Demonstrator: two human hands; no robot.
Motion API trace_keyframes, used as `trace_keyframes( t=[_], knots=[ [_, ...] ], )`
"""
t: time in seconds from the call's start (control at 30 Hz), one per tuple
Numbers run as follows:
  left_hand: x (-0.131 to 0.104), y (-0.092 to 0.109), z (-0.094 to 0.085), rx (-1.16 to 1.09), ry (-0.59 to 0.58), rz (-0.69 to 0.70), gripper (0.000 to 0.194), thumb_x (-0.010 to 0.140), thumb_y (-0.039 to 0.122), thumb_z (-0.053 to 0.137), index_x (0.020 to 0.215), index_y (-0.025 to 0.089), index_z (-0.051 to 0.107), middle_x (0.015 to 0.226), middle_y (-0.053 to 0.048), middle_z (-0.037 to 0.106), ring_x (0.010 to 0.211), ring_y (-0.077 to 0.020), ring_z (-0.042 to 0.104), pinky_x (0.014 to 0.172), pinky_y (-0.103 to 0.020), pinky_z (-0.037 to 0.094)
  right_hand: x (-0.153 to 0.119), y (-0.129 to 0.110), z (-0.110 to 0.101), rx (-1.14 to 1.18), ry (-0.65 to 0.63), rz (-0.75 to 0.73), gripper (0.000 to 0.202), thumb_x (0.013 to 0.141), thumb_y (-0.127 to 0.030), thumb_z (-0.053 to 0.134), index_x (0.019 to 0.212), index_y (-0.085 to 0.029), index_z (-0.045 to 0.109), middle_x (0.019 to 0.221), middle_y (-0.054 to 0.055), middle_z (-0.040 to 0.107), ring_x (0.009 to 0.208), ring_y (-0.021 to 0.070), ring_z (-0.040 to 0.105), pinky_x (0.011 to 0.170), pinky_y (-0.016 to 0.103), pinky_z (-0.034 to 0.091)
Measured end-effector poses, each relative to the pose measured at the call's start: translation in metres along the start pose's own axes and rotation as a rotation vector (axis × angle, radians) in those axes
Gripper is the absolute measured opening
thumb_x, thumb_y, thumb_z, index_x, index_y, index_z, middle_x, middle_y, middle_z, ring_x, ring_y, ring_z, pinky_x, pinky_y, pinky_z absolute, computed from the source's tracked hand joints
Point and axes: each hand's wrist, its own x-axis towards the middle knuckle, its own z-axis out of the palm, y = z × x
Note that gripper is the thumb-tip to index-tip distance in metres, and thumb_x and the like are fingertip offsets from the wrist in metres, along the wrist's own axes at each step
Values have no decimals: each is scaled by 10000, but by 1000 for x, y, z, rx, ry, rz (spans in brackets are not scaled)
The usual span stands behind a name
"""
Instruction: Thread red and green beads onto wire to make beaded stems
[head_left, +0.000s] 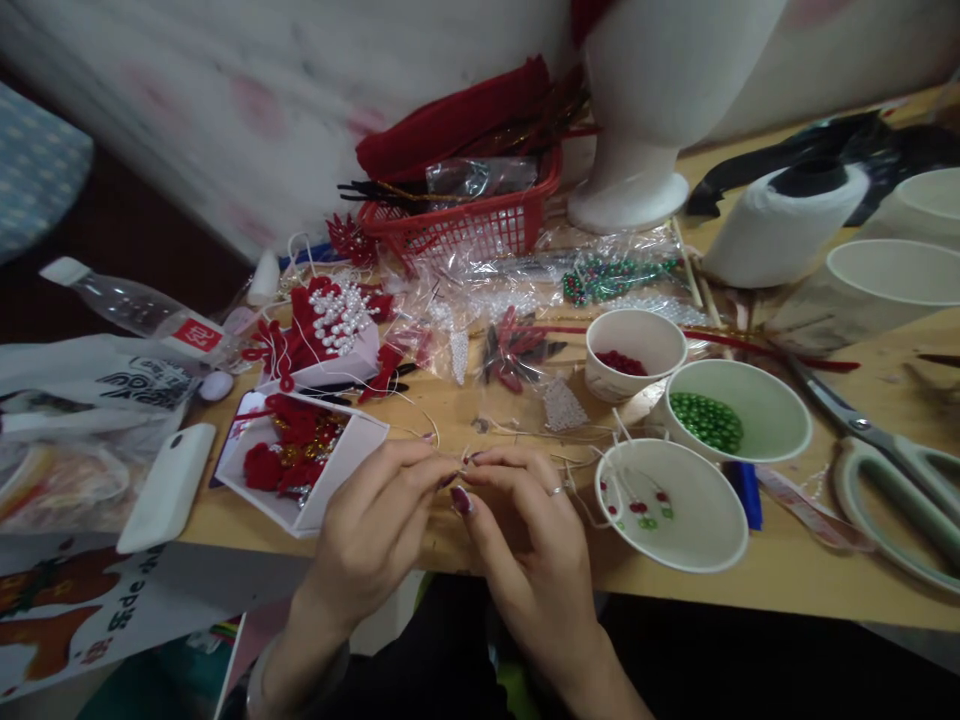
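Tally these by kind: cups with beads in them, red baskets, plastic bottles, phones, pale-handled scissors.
Cups with beads: 3
Red basket: 1
Plastic bottle: 1
Phone: 1
Pale-handled scissors: 1
Total: 7

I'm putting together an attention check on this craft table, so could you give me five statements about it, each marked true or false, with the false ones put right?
1. The green beads are in a cup. True.
2. The scissors lie to the left of both hands. False: they lie to the right.
3. The clear bottle lies on its side. True.
4. The ring is on the left hand. False: it is on the right hand.
5. The red basket is farther from the hands than the open white box. True.
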Motion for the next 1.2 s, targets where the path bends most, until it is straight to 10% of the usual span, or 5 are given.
trace_keyframes(
  t=[0.53,0.7,0.9,1.2],
  knots=[
    [-1,1,3,-141,35,-55,276,859,-25,575,1025,162,693,927,-46,680,947,-143,667,828,-223,536,0,2,1,116,13,64,163,934,-96,537,961,-219,641,1033,40,632,1020,173,612,883,324,496],
    [-2,4,9,-427,166,-398,234,827,47,677,952,232,747,905,-9,732,873,-125,682,792,-213,546,0,-2,-1,119,29,32,178,897,-72,575,942,-215,672,1015,44,616,984,173,613,860,320,520],
    [7,9,23,-1394,163,-1119,307,613,260,906,833,172,711,683,19,733,602,-88,681,584,-150,553,-1,-2,-1,126,50,-24,222,865,-36,600,962,-204,707,998,42,626,955,161,625,841,296,530],
    [6,7,30,-1678,138,-1209,311,627,174,899,857,158,691,674,38,740,593,-68,698,587,-100,561,2,-2,-1,83,71,-51,187,856,-32,591,907,-184,687,957,42,622,911,153,628,818,291,549]
  ],
)
